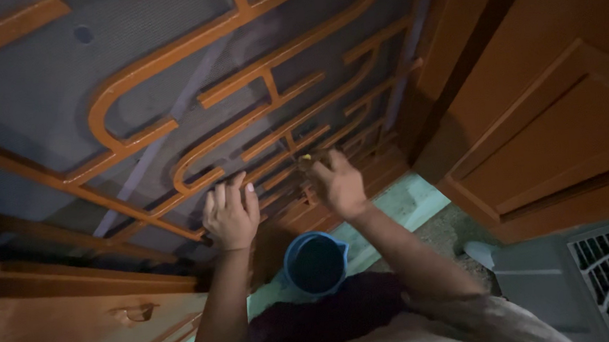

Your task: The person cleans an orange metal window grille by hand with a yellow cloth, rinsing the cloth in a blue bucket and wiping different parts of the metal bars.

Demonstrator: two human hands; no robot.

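Orange-painted metal grille door with grey mesh stands ahead; left hand presses flat, fingers together, right hand pinches something small and yellowish against a bar. Short, steady strokes would suit. Blue plastic mug sits below.

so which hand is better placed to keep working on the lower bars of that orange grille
The right hand, probably. It already pinches a small yellowish thing against the lower bars of the orange grille. The left hand lies flat and open on the grille, seemingly bracing. The blue bucket sits below both.
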